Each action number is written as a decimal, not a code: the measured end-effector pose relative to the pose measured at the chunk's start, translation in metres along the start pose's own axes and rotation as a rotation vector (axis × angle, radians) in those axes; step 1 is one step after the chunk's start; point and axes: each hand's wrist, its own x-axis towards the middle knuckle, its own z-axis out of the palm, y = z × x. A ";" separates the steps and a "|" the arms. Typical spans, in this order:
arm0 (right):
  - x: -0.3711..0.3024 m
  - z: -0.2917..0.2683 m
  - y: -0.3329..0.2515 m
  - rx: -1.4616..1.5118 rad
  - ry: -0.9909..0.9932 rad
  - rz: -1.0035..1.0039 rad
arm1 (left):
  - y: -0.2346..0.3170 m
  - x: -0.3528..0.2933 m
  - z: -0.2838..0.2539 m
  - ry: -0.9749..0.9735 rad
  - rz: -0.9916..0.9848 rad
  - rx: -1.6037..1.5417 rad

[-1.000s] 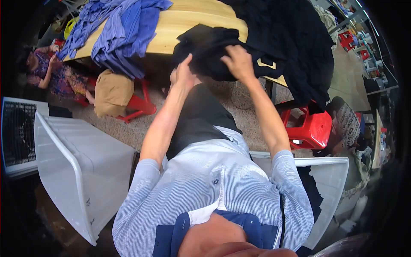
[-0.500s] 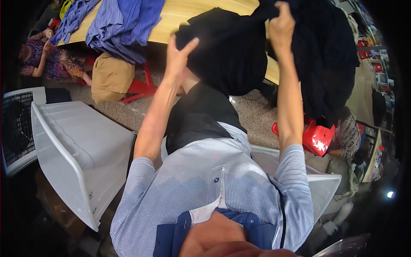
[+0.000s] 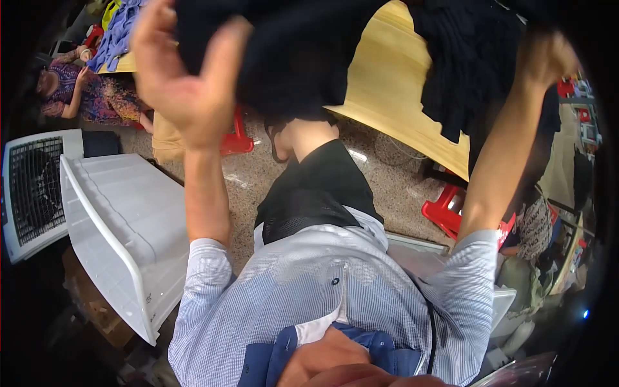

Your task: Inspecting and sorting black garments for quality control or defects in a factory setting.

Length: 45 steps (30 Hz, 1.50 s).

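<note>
A dark garment (image 3: 290, 58), its kind not clear, spreads before me at the top of the view. My left hand (image 3: 187, 84) is raised at its left part, thumb and fingers apart, with dark cloth showing between them. Motion blurs that hand. At the far right, beside a second heap of dark cloth (image 3: 458, 71), my right hand (image 3: 548, 61) is lifted and smeared. Its fingers look curled, but whether cloth is in them does not show. Under both dark pieces lies a light wooden table (image 3: 387, 71).
Blue-purple clothes (image 3: 122, 35) lie at the table's far left, near a seated person (image 3: 77, 90). Tan cloth (image 3: 167, 138) sits beside a red stool (image 3: 238, 135). A white bin (image 3: 129, 213) stands at my left, another red stool (image 3: 445, 209) at right. Another person (image 3: 535, 222) is farther right.
My hands have moved apart, the left one left and nearer, the right one out to the right. The dark garment has shifted left, baring more table between it and the heap.
</note>
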 end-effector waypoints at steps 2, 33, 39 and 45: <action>-0.030 -0.082 0.008 -0.301 0.096 -0.322 | 0.003 -0.058 0.031 -0.328 -0.133 -0.223; -0.204 -0.010 -0.036 -0.304 -0.610 0.608 | -0.035 -0.234 0.112 -0.485 -0.247 -0.001; -0.255 0.022 -0.014 -0.288 -0.577 0.351 | -0.046 -0.204 0.152 -0.562 -0.246 -0.157; -0.240 0.009 -0.005 -0.069 -0.186 0.579 | -0.032 -0.194 0.156 -0.633 -0.441 -0.378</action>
